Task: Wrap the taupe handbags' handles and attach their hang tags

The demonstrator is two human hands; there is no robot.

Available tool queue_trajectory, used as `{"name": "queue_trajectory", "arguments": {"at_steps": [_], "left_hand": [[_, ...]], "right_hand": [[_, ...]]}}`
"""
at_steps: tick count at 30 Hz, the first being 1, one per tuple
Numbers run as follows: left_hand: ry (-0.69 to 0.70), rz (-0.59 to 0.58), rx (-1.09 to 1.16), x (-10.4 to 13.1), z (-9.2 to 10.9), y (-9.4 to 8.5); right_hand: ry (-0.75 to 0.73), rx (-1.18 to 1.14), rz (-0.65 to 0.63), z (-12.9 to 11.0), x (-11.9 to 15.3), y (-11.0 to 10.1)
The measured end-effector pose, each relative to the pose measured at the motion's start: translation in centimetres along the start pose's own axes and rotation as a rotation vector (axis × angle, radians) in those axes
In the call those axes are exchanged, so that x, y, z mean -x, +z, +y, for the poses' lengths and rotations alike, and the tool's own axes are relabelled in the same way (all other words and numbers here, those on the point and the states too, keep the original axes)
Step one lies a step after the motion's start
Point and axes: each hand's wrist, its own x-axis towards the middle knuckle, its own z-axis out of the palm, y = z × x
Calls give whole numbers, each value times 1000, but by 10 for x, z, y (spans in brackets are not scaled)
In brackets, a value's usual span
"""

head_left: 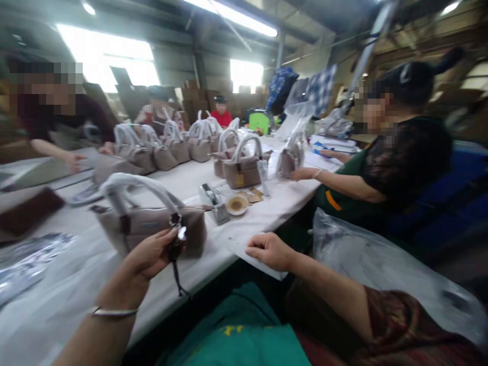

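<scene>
A taupe handbag (148, 226) stands on the table in front of me, its two handles wrapped in white material. At its front right, my left hand (158, 251) pinches a dark charm (178, 243) with a shiny metal part, which hangs from the handle ring; a dark cord dangles below it. My right hand (272, 251) is closed at the table's front edge, gripping a white plastic sleeve (263, 265) that hangs partly over the edge. Beyond the hands sit a small dish (237, 205) with brownish contents and a grey tape dispenser-like object (214, 203).
Several similar handbags (244, 165) line the white-covered table (213, 249). Co-workers are at the left, the far end and the right; one person's hand (305, 174) is by a bag. Clear plastic (366, 254) lies at my right, plastic sheeting (72, 290) at my left.
</scene>
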Motion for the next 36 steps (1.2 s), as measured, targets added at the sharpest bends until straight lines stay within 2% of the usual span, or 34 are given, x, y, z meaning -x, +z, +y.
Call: {"name": "queue_trajectory", "arguments": {"at_steps": [3,6,8,12,15,19,21,23,26,28,30,33,36], "left_hand": [[-41,-113,21,0,1,-12],[-40,-187,18,0,0,-20],[-23,-235,20,0,-2,-25],[4,-275,-1,-1,-6,-33],[34,-205,-99,-6,-8,-31],[122,-106,-171,-14,-11,-24],[157,-67,-179,-18,-14,-20],[180,-41,-202,-21,-17,-18],[209,-16,-243,-25,-19,-14],[213,16,-276,-25,-16,-13],[203,39,-326,-22,-9,-13],[183,6,-407,-15,8,-16],[216,-19,-499,-10,24,-21]], "right_hand": [[91,-107,-183,-7,-53,51],[75,-66,-326,-25,-97,78],[8,41,-328,-39,-120,85],[-109,92,-173,-55,-146,88],[-129,-17,-57,-53,-145,89],[-48,-523,82,-42,-120,87],[-14,-750,81,-37,-101,84],[36,-863,20,-33,-85,83],[165,-861,-74,-32,-74,86],[233,-799,-73,-29,-77,93],[263,-772,-24,-25,-86,103],[254,-762,87,-14,-96,118],[156,-607,178,-8,-100,130]]}}
